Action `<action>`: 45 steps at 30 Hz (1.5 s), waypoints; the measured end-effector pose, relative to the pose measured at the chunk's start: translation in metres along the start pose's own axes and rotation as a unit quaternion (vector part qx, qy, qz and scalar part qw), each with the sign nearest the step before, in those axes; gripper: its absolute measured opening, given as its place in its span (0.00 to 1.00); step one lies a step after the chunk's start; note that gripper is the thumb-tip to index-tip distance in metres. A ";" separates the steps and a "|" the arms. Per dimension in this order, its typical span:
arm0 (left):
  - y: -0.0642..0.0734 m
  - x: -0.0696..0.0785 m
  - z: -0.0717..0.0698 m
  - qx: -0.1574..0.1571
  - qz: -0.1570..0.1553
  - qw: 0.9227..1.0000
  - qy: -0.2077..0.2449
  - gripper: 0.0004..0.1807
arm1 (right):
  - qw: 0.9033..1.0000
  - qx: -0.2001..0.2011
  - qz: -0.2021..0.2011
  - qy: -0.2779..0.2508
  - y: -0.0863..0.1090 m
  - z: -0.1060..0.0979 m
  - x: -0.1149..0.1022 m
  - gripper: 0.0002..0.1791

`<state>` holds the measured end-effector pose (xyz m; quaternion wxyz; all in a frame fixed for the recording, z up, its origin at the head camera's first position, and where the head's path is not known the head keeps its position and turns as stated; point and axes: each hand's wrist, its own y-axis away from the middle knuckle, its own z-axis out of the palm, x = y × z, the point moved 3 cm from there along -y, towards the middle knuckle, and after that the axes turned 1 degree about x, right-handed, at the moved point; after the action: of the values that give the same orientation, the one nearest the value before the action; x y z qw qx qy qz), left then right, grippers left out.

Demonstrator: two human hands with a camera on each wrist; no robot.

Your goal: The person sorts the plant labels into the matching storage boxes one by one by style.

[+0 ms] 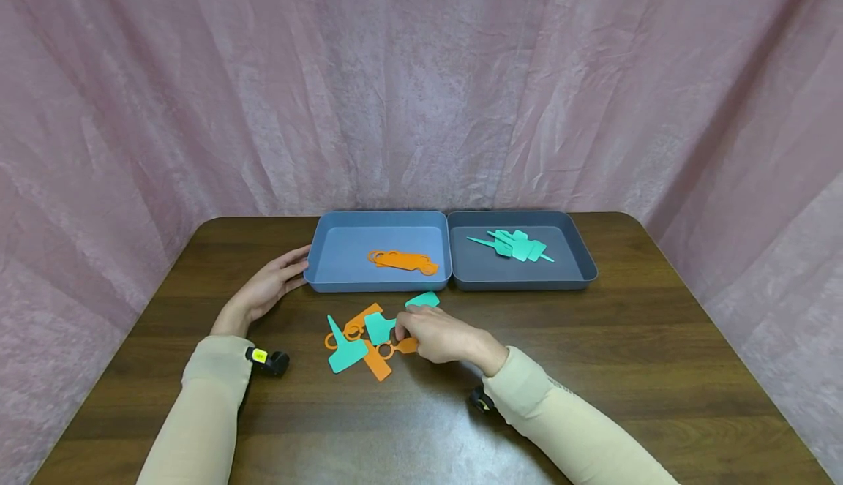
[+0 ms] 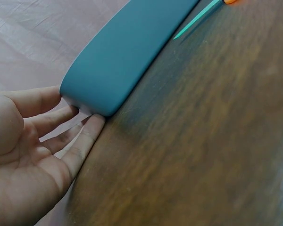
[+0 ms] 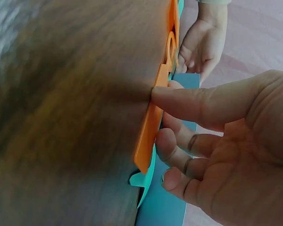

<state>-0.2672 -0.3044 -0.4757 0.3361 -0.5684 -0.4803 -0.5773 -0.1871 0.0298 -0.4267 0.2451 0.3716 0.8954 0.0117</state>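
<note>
My left hand (image 1: pixel 266 289) rests its straight fingertips against the left end of the blue tray (image 1: pixel 342 251); in the left wrist view they touch its outer corner. Over a loose group on the table, my right hand (image 1: pixel 440 334) pinches an orange ring-ended tag (image 3: pixel 148 136) between thumb and index finger, low at the tabletop. Around it lie teal T-shaped plant labels (image 1: pixel 347 355) and more orange tags (image 1: pixel 378 361), some overlapping. Another teal label (image 1: pixel 423 299) lies beyond the right hand, partly hidden by it.
Several stacked orange tags (image 1: pixel 403 260) lie in the blue tray. Beside it on the right stands a dark grey tray (image 1: pixel 566 269) with several teal labels (image 1: pixel 522 248). Both trays stand near the back edge of the wooden table (image 1: pixel 645 339), before a pink curtain (image 1: pixel 421 83).
</note>
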 end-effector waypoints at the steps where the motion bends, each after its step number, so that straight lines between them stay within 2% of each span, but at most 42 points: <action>1: 0.000 0.000 0.000 -0.001 0.001 1.000 -0.001 0.33 | 1.000 0.001 0.000 0.003 0.000 0.000 0.000 0.23; 6: 0.001 0.000 0.002 0.001 -0.004 1.000 -0.002 0.33 | 1.000 0.006 -0.004 0.001 0.000 0.000 -0.001 0.23; 11: 0.003 0.002 0.003 -0.003 -0.006 1.000 0.001 0.34 | 0.999 0.008 -0.020 -0.034 -0.001 -0.003 0.003 0.23; 19: 0.004 0.004 0.003 -0.003 -0.007 1.000 0.000 0.34 | 0.993 0.017 -0.031 -0.109 0.004 -0.026 0.012 0.27; 28: 0.003 0.002 0.002 -0.001 -0.009 1.000 -0.001 0.34 | 0.986 0.022 -0.038 -0.163 0.007 -0.043 0.022 0.23; 34: 0.000 0.002 0.001 0.002 -0.011 1.000 0.002 0.33 | 0.981 0.050 -0.031 -0.187 0.008 -0.051 0.028 0.18; 45: 0.002 0.003 0.002 -0.001 -0.008 1.000 0.003 0.34 | 0.978 0.125 0.001 -0.168 -0.002 -0.077 0.040 0.14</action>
<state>-0.2652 -0.3027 -0.4729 0.3323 -0.5633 -0.4833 -0.5819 -0.2467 0.0672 -0.3768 0.3440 0.3971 0.8352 -0.1625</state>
